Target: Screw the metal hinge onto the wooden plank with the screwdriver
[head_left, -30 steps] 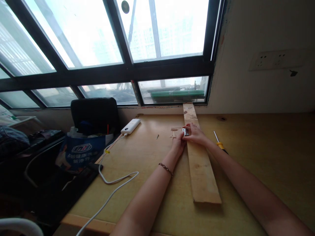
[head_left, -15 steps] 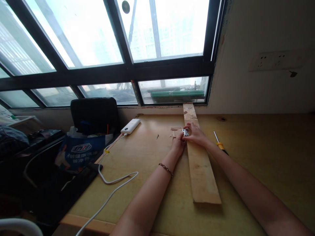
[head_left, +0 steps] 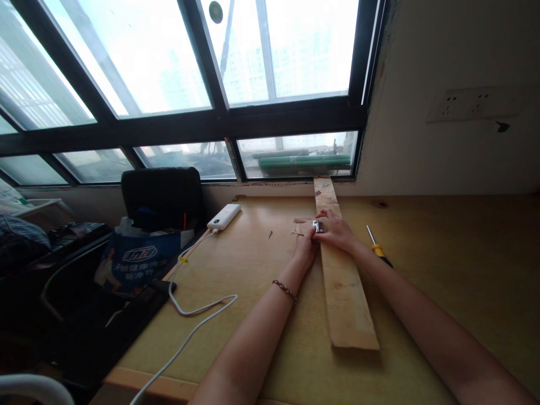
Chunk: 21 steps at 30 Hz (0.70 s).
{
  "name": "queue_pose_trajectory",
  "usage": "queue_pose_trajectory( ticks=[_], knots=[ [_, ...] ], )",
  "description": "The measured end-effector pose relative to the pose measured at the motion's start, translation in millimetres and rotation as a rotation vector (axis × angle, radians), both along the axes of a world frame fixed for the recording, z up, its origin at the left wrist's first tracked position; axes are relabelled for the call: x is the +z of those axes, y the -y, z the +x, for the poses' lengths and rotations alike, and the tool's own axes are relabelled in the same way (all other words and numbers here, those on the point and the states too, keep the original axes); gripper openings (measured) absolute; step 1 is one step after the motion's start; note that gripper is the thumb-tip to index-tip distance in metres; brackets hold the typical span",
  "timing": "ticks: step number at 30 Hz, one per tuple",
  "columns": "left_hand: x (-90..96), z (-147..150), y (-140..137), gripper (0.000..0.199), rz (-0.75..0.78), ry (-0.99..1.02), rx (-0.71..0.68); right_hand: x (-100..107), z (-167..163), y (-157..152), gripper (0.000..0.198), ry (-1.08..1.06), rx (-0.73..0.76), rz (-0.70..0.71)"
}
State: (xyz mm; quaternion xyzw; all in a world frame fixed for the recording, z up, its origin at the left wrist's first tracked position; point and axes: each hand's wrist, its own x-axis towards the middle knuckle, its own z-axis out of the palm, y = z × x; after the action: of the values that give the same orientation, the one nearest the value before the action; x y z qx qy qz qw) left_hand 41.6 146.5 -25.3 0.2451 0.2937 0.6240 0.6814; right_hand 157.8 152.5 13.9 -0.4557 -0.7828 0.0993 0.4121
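A long wooden board (head_left: 346, 298) lies on the table, running from near my side to the window. Over its far half, both hands meet at a small shiny metal fitting (head_left: 318, 226) with holes in it. My left hand (head_left: 307, 246) pinches the fitting from the left, at the board's edge. Curled around its right side, my right hand (head_left: 336, 232) holds it with thumb and fingers. Whether the fitting touches the board is hidden. A small screw (head_left: 270, 234) lies to the left, and a screwdriver (head_left: 377, 248) with a yellow and black handle to the right.
The wooden table (head_left: 261, 281) has a torn surface patch left of the board. A white power bank (head_left: 224, 217) with a white cable (head_left: 198, 315) lies near the left edge. Beyond that edge are a blue bag (head_left: 135, 261) and a black chair (head_left: 162, 194). Windows and a wall stand behind.
The metal fitting has turned slightly between my fingers, so its shiny face shows more brightly. Both hands stay in nearly the same place; the board and tools have not moved.
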Motion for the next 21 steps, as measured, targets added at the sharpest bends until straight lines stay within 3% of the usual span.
queue_pose_trajectory(
  ticks=[11,21],
  knots=[
    [4.7,-2.0,4.9,0.027,-0.012,-0.045,-0.044,3.8,-1.8,3.4,0.059,0.078,-0.022,-0.015],
    [6.7,-2.1,7.8,0.030,0.026,-0.100,0.018,5.0,-3.7,6.2,0.058,0.141,-0.006,0.007]
  ],
)
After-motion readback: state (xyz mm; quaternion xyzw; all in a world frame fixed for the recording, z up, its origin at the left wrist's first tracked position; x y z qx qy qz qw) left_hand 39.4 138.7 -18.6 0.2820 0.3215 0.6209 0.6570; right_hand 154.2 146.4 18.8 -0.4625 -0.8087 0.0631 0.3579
